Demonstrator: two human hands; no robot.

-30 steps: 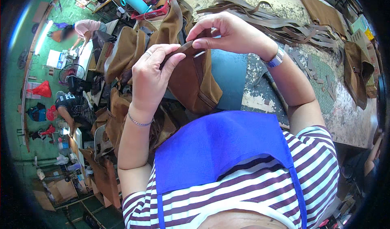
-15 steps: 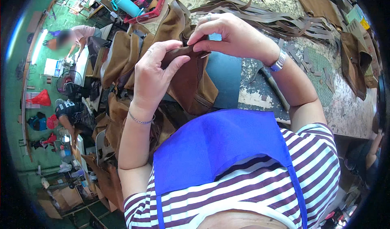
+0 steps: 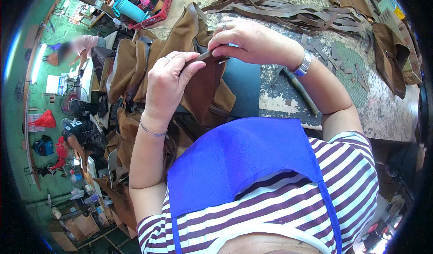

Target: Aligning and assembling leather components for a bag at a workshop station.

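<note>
A brown leather bag hangs and rests below my hands at the near edge of the worktable. My left hand is closed, thumb and fingers pinching a narrow brown leather strap at the bag's top. My right hand pinches the other end of that strap, its thumb under the bent fingers. A small shiny metal piece shows just below the right fingertips. Part of the strap is hidden by the fingers.
A dark flat board lies beside the bag. Near my right forearm is a hammer. Long leather strips and small grey scraps spread over the worktable. More brown bags stand left, by a red basket.
The strap between my hands has been turned so that its narrow edge shows. Both hands have shifted slightly, still pinching it.
</note>
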